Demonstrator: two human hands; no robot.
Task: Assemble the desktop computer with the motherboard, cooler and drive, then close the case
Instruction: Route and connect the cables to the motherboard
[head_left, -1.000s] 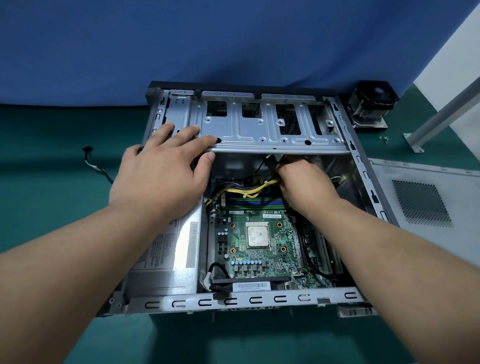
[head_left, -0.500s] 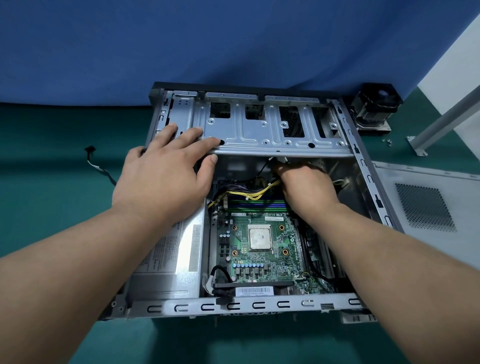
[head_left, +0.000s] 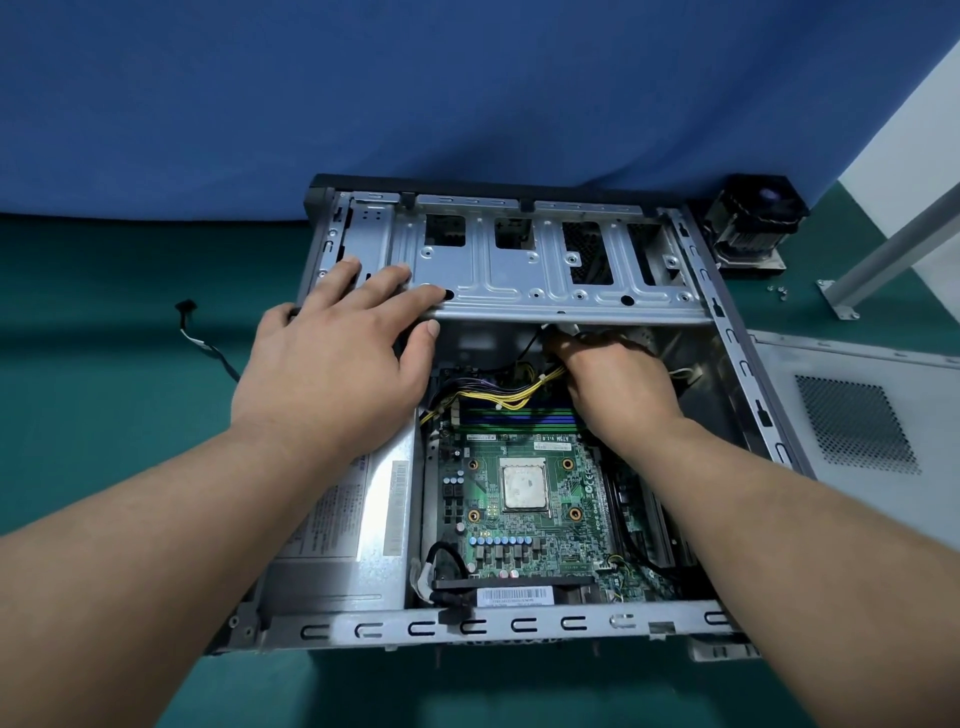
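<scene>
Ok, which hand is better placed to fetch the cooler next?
Right, probably. The cooler sits outside the case's far right corner, on the right hand's side. The left hand rests flat on the drive cage, farther away.

The right hand's (head_left: 618, 387) fingertips vanish under the grey perforated metal drive cage (head_left: 545, 270), so its grip is untellable.
</scene>
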